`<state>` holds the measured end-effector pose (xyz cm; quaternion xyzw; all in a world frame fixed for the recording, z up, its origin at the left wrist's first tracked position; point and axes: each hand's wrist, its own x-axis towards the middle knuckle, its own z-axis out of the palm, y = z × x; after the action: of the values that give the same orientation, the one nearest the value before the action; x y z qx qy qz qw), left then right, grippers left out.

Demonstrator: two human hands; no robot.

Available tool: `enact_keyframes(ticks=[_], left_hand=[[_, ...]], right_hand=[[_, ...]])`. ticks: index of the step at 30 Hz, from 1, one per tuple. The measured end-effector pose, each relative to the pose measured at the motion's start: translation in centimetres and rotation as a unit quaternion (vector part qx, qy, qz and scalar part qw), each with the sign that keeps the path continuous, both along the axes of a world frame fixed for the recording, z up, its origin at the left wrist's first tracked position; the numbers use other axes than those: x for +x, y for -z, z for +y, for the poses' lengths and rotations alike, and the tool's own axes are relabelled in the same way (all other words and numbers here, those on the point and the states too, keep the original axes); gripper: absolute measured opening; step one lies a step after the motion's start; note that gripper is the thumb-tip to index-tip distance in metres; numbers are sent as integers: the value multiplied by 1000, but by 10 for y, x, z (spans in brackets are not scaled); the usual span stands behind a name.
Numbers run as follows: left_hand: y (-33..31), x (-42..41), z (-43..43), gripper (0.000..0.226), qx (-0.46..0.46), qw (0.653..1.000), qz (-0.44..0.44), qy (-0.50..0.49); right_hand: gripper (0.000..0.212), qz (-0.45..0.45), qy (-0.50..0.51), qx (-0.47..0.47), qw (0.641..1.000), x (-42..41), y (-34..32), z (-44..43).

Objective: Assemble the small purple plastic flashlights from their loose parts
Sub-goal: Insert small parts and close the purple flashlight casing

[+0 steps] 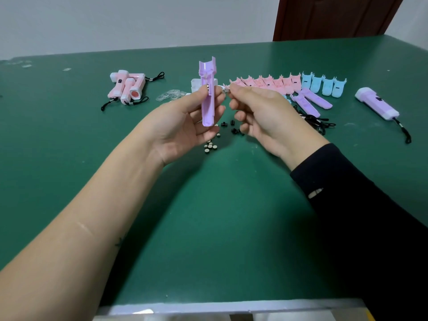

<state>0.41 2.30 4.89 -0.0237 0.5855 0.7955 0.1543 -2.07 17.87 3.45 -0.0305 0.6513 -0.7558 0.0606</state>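
My left hand (185,121) holds a purple flashlight half-shell (207,93) upright above the green table (208,216), thumb and fingers curled round its body. Small button batteries sit inside the shell by my thumb. My right hand (261,112) hovers just right of the shell with its fingertips pinched together near a tiny white part (225,88); whether it holds that part is unclear. Two more purple half-shells (310,103) lie behind my right hand. A finished purple flashlight (376,104) with a black strap lies at the far right.
Finished pink flashlights (127,88) are piled at the left. A row of pink shells (266,83) and blue shells (324,84) lies at the back. Clear lenses (171,95), button batteries (210,145), black switches (231,127) and black straps (317,121) lie around my hands.
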Motion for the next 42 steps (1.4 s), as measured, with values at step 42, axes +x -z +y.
enact_keyframes(ticks=[42], left_hand=[[3, 4, 6, 47, -115, 986, 120, 5]], right_hand=[[21, 103, 12, 109, 989, 10, -4, -5]])
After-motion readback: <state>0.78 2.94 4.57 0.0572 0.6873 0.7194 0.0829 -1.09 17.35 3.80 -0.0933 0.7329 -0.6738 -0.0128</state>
